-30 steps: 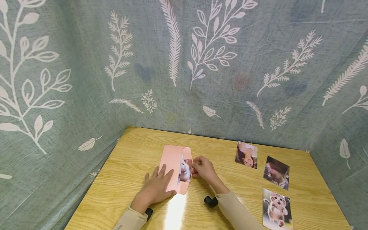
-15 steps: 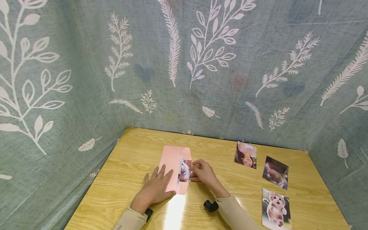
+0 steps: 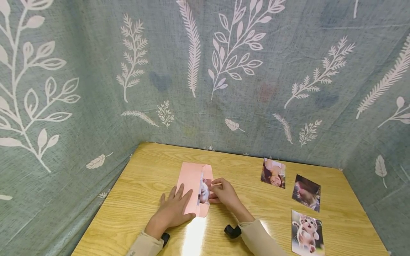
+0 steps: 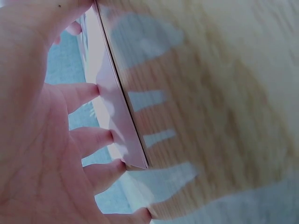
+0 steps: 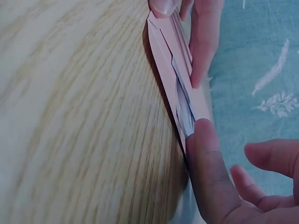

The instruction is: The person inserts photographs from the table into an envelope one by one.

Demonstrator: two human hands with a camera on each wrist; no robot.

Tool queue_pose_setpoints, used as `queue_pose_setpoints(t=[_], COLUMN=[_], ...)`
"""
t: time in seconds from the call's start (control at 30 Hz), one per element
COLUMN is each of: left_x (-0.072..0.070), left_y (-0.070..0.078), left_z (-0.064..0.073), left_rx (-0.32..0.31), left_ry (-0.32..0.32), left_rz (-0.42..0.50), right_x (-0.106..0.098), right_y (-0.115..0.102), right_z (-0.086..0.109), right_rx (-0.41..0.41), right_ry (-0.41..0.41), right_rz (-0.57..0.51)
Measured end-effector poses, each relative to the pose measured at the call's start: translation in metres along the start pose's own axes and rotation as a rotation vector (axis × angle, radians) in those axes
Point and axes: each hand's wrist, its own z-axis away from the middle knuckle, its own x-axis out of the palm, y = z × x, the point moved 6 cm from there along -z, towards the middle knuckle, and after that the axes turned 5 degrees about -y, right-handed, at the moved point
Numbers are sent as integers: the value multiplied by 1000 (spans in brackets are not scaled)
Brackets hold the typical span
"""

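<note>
On the yellowish wood-grain desk point(image 3: 153, 167): a flat pink paper envelope point(image 3: 188, 172), left of centre, with its flap folded out toward the right side.
White-animal picture: a small printed paper rectangle showing a white furry critter point(image 3: 204, 192), partway inside the envelope's mouth, the rest lying over that open flap. So it's basically between the two hands, right of the left one's fingertips and just beside the right one.
Left hand point(image 3: 173, 209): palm down, fingers spread wide and pretty much straight, several fingertips pressing on the envelope, and nothing gripped.
Right hand point(image 3: 224, 195): loosely open. From the right wrist view, one straight digit touches the picture's outer edge and the others hang apart from it, so I wouldn't call it a pinch.
Off to the right, well apart from both hands: three more loose prints. There's an upside-down one of a person in a white top point(image 3: 273, 173), a dark one with a pinkish blur point(image 3: 306, 193) I can't make out, and a striped kitten print point(image 3: 308, 233) lowest down.
Backdrop: grey-green fabric with white leaf patterns point(image 3: 192, 121).
Sleeves: beige point(image 3: 262, 238), both arms.
</note>
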Motion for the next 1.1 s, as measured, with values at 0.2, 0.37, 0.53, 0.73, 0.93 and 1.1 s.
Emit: queue_pose_setpoints(t=[0.2,0.37,0.53,0.73,0.93,1.1], left_x=[1,0,0,0,-1,-2], left_y=[0,0,-1,0,3,3], left_z=[0,0,0,1,2,2], left_rx=[2,0,1,3,12,9], left_ry=[9,13,17,21,18,24], left_rz=[-7,-9,-12,-18,-6,-8], right_x=[3,5,9,16,19,20], right_y=[-1,-2,-4,-3,-1,-1], right_z=[2,1,2,-1,-4,-5], right_rx=[-1,-19,-19,-2,5,4], right_ry=[5,16,16,-1,-14,-14], right_rz=[34,38,27,6,1,0])
